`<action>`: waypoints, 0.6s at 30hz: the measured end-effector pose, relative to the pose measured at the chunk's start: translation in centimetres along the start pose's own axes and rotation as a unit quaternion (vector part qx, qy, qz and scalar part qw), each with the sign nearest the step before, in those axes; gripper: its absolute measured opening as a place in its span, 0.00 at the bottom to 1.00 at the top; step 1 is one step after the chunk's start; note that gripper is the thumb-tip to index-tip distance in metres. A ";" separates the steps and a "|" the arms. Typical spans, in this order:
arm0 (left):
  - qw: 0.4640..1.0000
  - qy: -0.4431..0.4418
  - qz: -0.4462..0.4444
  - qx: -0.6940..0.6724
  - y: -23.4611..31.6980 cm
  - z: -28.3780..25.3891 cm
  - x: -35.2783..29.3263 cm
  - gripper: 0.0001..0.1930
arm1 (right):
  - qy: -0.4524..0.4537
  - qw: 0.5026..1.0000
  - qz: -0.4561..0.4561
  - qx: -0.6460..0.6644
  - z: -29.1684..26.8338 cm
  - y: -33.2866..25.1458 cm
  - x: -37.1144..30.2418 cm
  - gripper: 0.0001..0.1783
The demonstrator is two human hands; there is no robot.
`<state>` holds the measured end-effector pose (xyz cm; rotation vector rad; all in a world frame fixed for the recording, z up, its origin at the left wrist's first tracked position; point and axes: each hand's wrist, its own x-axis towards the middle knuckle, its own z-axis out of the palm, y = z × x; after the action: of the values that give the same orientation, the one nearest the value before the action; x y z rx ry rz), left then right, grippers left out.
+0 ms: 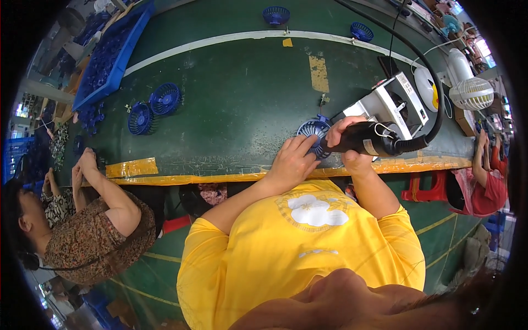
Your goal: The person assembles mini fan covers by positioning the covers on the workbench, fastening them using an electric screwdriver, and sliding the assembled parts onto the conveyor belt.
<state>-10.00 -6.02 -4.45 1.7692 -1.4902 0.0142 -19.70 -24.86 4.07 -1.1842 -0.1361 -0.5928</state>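
On the green worktable, close to its front edge, lies a blue round fan cage point(314, 130) with radial ribs. My left hand point(293, 163) presses its closed fingers on the cage's near left side and holds it down. A thick black electric screwdriver point(367, 138) lies nearly level in my right hand point(358, 163), whose fingers wrap it from both sides. Its tip end is turned toward the cage, and my fingers and the cage hide the tip itself. A small part with wires point(323, 100) sticks out beyond the cage's far side.
Two blue fan cages point(153, 109) lie to the left, near a blue tray point(91, 82) full of blue parts. More cages point(275, 15) stand beyond a white strip. At right are a white metal stand point(404, 99), a black hose point(434, 110) and a white fan point(472, 91). Co-workers point(99, 231) sit both sides.
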 end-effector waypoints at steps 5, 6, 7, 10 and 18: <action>1.000 0.008 -0.006 0.011 0.7 0.2 -0.7 0.10 | 0.061 0.997 -0.035 -0.034 -2.0 -5.2 0.9 0.48; 1.000 0.009 -0.007 0.012 0.8 0.2 -0.8 0.11 | 0.072 0.995 -0.057 -0.040 -2.7 -7.0 1.2 0.49; 1.000 0.011 -0.009 0.014 0.9 0.3 -0.9 0.11 | 0.080 0.990 -0.092 -0.075 -3.7 -8.6 1.4 0.50; 1.000 0.013 -0.013 0.015 0.8 0.6 -1.1 0.14 | 0.135 0.970 -0.159 -0.122 -3.5 -11.7 1.9 0.50; 0.998 -0.012 0.054 -0.015 1.1 1.4 -0.9 0.15 | 0.143 0.972 -0.102 -0.154 -2.5 -10.8 1.7 0.48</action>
<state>-11.85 -6.05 -5.16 1.6679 -1.5933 0.0258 -24.23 -30.36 12.78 -1.3785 0.0854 -0.9863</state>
